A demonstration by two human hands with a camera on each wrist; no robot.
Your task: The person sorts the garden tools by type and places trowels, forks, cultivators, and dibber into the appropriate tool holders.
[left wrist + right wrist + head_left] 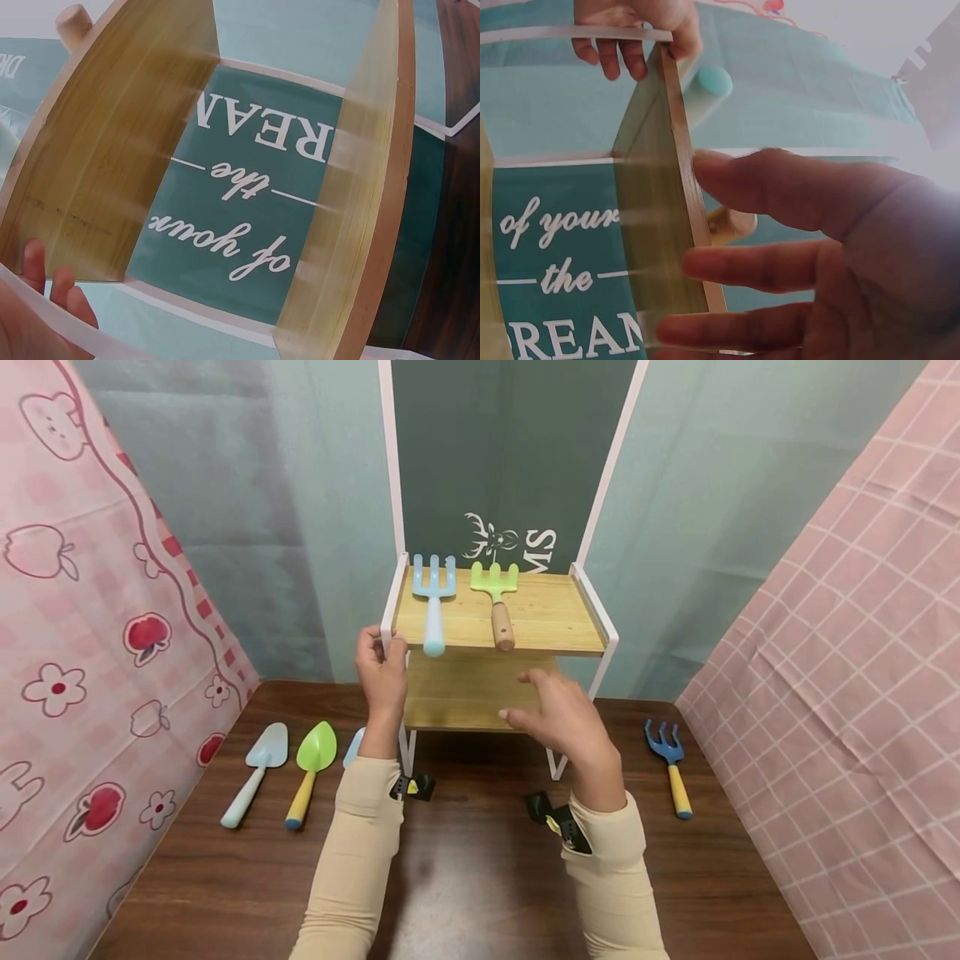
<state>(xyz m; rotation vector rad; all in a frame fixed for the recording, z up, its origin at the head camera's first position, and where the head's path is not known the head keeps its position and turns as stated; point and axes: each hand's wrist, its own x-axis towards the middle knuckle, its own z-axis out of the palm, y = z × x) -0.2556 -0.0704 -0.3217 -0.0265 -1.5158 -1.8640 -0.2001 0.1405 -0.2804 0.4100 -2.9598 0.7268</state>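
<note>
A small two-tier shelf rack (480,689) with wooden boards and a white frame stands on the table. My left hand (382,675) grips the white frame at its upper front left corner; in the left wrist view its fingertips (64,289) show past the bar. On the top board lie a light blue hand fork (434,606) and a green hand fork (495,604) with a wooden handle, tines toward the back. My right hand (562,714) is before the rack, thumb and fingers spread apart, holding nothing. In the right wrist view its fingers (757,262) overlap the board's edge.
On the table at left lie a pale blue trowel (258,768), a green trowel (311,768) with a yellow handle, and a blue piece (354,747) mostly hidden by my left arm. A dark blue hand fork (670,768) lies at right. Curtains (847,635) enclose the table.
</note>
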